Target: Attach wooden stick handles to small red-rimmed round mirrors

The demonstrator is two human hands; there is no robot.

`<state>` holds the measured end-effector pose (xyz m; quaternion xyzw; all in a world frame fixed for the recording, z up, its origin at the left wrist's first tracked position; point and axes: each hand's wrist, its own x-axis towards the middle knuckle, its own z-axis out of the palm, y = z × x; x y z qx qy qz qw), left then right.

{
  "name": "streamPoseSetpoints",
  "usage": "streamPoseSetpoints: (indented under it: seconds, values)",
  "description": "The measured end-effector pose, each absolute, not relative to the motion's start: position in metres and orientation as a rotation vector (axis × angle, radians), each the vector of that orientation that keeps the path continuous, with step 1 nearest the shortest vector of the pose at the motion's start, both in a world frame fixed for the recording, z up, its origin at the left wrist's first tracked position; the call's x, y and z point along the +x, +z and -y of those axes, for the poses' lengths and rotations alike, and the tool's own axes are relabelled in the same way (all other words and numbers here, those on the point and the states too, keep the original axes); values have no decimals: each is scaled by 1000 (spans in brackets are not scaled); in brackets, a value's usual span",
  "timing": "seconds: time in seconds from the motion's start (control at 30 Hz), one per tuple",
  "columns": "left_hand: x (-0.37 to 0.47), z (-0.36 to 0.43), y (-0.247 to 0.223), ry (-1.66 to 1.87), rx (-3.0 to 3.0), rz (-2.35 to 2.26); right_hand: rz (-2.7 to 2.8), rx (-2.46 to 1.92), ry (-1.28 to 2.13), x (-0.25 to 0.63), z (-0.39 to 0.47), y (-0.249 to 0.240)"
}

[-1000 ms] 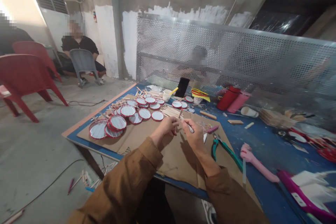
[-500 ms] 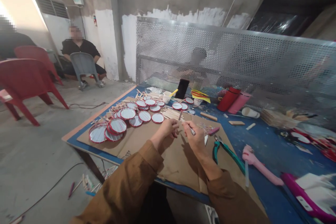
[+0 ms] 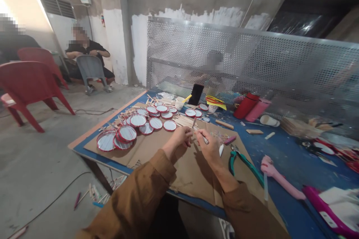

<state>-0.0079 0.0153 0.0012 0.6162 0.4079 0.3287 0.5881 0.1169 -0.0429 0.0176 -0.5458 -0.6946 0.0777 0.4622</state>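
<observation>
My left hand (image 3: 181, 139) is closed in a pinch over the cardboard (image 3: 157, 153), at a small reddish-brown stick (image 3: 194, 122) that points upward. Close beside it, my right hand (image 3: 208, 145) is wrapped round a slim whitish pen-like tool (image 3: 206, 140), whose exact kind I cannot make out. The tool's front end meets the stick near my left fingertips. Several round discs with red rims (image 3: 137, 120) lie on the left of the cardboard, some overlapping. Thin wooden sticks (image 3: 183, 121) lie just behind my hands.
Green-handled pliers (image 3: 246, 164), a pink glue gun (image 3: 280, 179) and a magenta case (image 3: 322, 209) are to the right. Behind stand a phone (image 3: 196, 94), a paper cup (image 3: 180, 103) and red and pink bottles (image 3: 246, 105). A perforated metal panel (image 3: 174, 52) borders the blue table.
My hands keep nearly the same pose at the stick. The view has shifted slightly. The seated person in the background has raised their forearms in front of their chest.
</observation>
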Motion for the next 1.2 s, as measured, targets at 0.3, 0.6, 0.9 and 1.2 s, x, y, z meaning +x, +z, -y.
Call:
streamPoseSetpoints:
  seconds: [0.3,0.6,0.9,1.2]
  values:
    - [-8,-14,2,772,1446,-978,1707,-1347,148,117,44,19]
    - [-8,-14,1,788,1435,-970,1695,-1339,156,118,44,19]
    - [-8,-15,1,777,1427,-939,1722,-1318,195,117,43,17]
    - [-7,-16,-1,774,1429,-951,1705,-1347,189,117,44,18]
